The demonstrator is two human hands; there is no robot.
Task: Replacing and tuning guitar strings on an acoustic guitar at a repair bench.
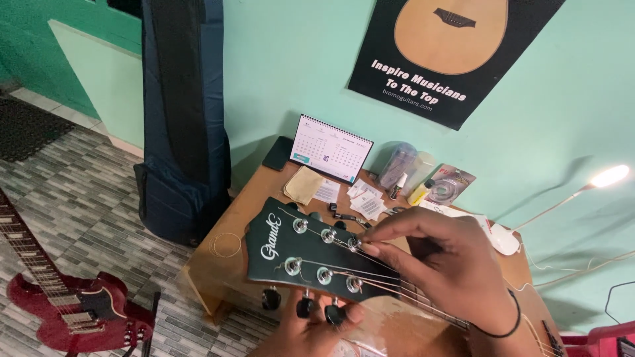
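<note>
On the wooden bench (238, 277), near its front edge, lies the dark green headstock (311, 254) of a guitar, with its six silver tuning posts facing up and the strings (397, 281) running from them to the right. The right hand (443, 264) comes from the right side, and its grip is pressed together: thumb and forefinger pinch a string just beside the upper right tuning post (354, 243). A thin black band sits around this wrist. The left hand (311, 330) is below the headstock, at the near edge; its fingers are curled on one of the black tuning pegs (334, 312), so this grip is closed on the peg. Two more black pegs stand out to the left of it, free.

Farther on the bench, near the wall, stand a small desk calendar (332, 157), a black phone (278, 153), a beige cloth (303, 185), some small paper packets (366, 198), little bottles (419, 192) and a clear plastic bag. A white lamp (608, 176) shines at the right. A loose coil of string (226, 245) lies on the left part of the bench. A dark blue guitar bag (185, 119) leans at the wall to the left, and a red electric guitar (66, 304) rests on the tiled floor at the near left
</note>
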